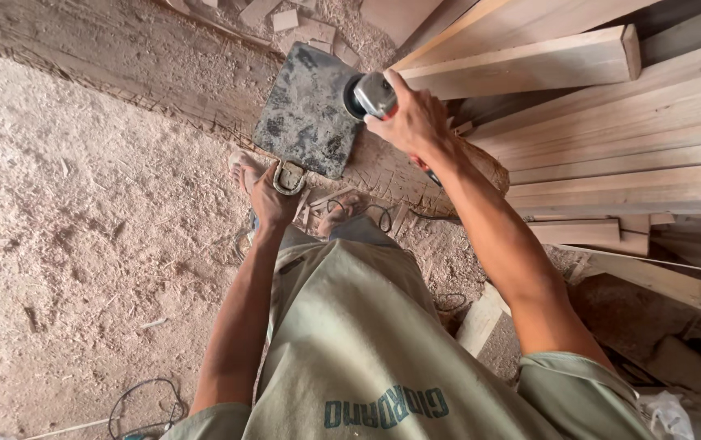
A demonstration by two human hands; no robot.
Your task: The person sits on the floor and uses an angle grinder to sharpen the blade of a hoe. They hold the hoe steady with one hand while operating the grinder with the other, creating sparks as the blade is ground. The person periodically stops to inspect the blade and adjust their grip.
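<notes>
Looking straight down from head height. Right hand (pixel 411 122), upper middle of the frame, clamped over the silver head of an angle grinder (pixel 373 94), fingers wrapped round the body, red of the tool just peeking below the wrist. Left hand (pixel 273 198), a little left of centre, closed on a metal bracket handle (pixel 289 178) at the lower edge of a dark square plate (pixel 308 112). Plate sitting tilted, grey and blotchy (dust or wear, hard to say which), its right corner touching the grinder's black disc guard. Bare feet (pixel 246 169) below the plate, one beside the left hand, the other near centre. Stack of pale wooden planks (pixel 611 138) filling the upper right, ends pointing toward the grinder. Sawdust-covered floor (pixel 81 204) across the whole left side. Loop of black cable (pixel 142 403) down at the lower left, another thin cord trailing by the feet. Olive shirt and trousers filling the bottom centre
</notes>
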